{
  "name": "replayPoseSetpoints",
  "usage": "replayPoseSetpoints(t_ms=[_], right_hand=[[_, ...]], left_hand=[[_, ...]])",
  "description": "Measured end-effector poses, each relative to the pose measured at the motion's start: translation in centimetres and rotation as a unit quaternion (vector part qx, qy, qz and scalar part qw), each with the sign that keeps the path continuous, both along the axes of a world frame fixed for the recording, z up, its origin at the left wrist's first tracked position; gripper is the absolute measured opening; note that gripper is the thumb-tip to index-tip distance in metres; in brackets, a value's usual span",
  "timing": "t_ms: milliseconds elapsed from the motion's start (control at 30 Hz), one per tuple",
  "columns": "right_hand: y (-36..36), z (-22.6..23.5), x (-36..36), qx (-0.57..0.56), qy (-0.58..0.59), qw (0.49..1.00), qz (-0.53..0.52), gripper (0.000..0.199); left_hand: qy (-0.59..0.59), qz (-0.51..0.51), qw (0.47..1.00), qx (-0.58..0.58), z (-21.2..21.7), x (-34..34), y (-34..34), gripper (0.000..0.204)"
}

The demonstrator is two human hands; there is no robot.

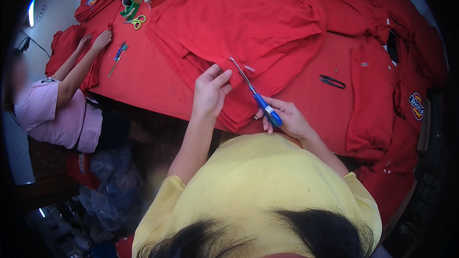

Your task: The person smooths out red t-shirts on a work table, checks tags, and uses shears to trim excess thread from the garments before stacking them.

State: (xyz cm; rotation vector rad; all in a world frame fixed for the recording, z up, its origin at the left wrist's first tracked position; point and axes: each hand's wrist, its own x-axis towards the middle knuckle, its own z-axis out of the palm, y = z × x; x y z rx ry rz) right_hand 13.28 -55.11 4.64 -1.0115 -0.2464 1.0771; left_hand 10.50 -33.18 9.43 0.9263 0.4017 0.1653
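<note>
My right hand [289,119] is wrapped round the blue handle of a pair of scissors [268,110]. Their slim metal blades point up and to the left, over the red cloth [239,19] spread in front of me. My left hand [210,91] is raised just left of the blade tips, thumb and forefinger drawn together. Whether anything is between those fingertips is too small to make out. Beside the blades, a small pale oval piece [249,68] shows against the cloth. Layers of red fabric hang toward my body beneath both hands.
Black thread snips [332,81] lie to the right, near folded red garments [373,100]. Yellow-green scissors [138,22], pens [120,52] and a green tape dispenser [130,7] lie at the left. A person in a pink shirt [62,114] handles red cloth at the left edge.
</note>
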Motion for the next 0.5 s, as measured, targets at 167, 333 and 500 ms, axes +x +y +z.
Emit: replayPoseSetpoints(t_ms=[167,333,500], right_hand=[[0.4,0.1,-0.8,-0.047,-0.155,0.986,-0.05,0.049],[0.8,1.9,-1.0,-0.189,-0.494,0.846,-0.064,0.052],[0.9,2.7,-1.1,-0.216,-0.39,0.894,-0.045,0.051]], left_hand=[[-0.006,-0.005,1.0,0.016,-0.7,0.1,0.2,0.023],[-0.007,-0.003,1.0,0.024,-1.2,0.0,0.3,0.025],[-0.018,0.006,1.0,0.014,-0.7,0.1,-0.2,0.022]])
